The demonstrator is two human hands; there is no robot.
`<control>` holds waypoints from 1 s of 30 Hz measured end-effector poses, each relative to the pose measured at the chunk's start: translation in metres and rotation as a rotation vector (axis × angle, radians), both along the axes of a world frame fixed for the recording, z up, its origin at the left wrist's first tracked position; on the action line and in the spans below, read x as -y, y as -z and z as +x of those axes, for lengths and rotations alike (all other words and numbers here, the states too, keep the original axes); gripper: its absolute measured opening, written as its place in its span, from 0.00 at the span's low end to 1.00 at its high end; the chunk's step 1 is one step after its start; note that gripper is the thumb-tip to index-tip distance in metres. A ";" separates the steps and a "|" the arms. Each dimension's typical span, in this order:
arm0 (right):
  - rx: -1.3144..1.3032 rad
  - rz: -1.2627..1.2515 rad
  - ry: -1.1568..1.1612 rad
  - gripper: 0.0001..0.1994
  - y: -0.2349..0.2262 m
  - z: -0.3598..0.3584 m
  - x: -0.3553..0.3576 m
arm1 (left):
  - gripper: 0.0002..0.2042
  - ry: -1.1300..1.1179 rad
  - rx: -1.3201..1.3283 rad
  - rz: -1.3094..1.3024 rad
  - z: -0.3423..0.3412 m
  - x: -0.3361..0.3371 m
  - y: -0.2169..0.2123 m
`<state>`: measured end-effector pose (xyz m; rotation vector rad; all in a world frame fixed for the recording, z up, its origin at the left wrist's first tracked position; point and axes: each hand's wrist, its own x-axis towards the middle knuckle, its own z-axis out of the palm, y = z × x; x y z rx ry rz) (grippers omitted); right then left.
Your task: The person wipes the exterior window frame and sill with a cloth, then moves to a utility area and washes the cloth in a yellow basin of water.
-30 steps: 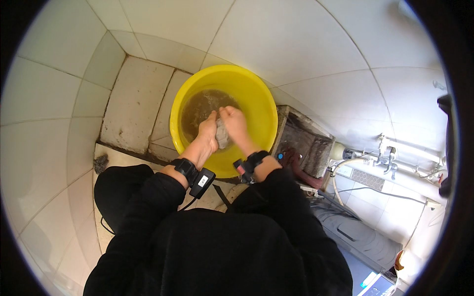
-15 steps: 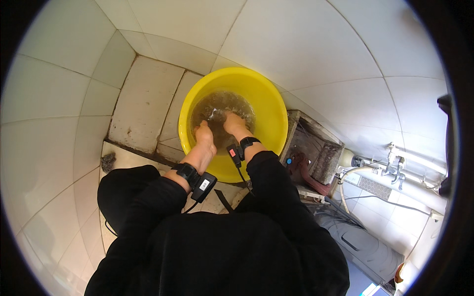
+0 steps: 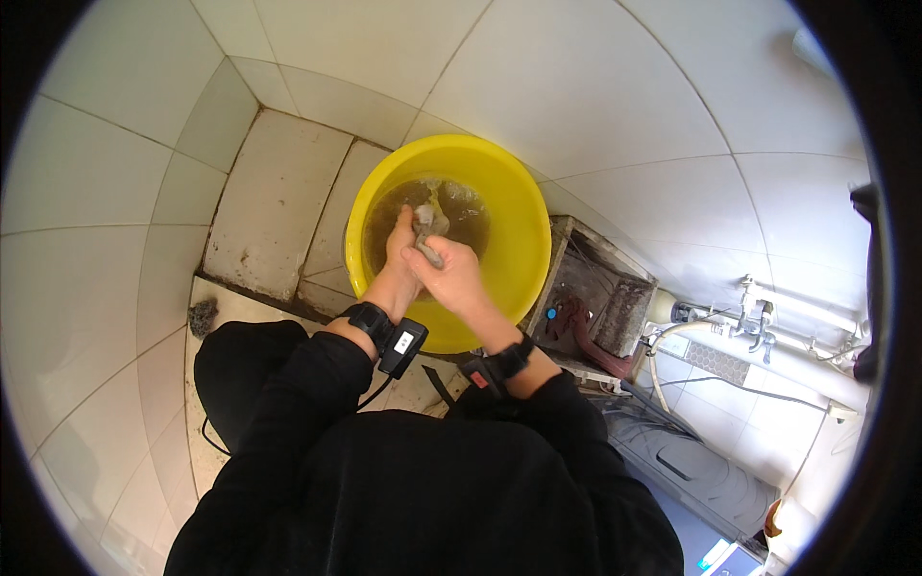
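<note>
Both hands are over a yellow basin part filled with murky brown water. Between them is a wet, wrinkled greyish-white thing, cloth-like, though its exact kind is not clear. My right hand is closed around its near end, knuckles upward. My left hand lies against its left side and grips it, with some fingers hidden under the other hand. The far end of the cloth-like thing hangs at the water. Black straps with small boxes are on both wrists.
Right of the basin stands a grimy stone trough with a reddish-brown hose in it. Farther right are taps and pipes along the tiled wall. A grey machine is at lower right. Tiled walls close in behind and at left.
Both hands were apart, fingers down in the water. Now they are together and raised, holding the wet cloth-like thing, which was not visible before. My right forearm has drawn back and turned inward.
</note>
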<state>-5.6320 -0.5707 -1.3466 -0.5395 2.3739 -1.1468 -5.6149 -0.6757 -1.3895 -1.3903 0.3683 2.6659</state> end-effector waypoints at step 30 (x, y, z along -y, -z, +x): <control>-0.063 0.170 0.286 0.20 -0.008 -0.020 0.019 | 0.14 0.067 0.056 -0.280 0.009 -0.015 -0.006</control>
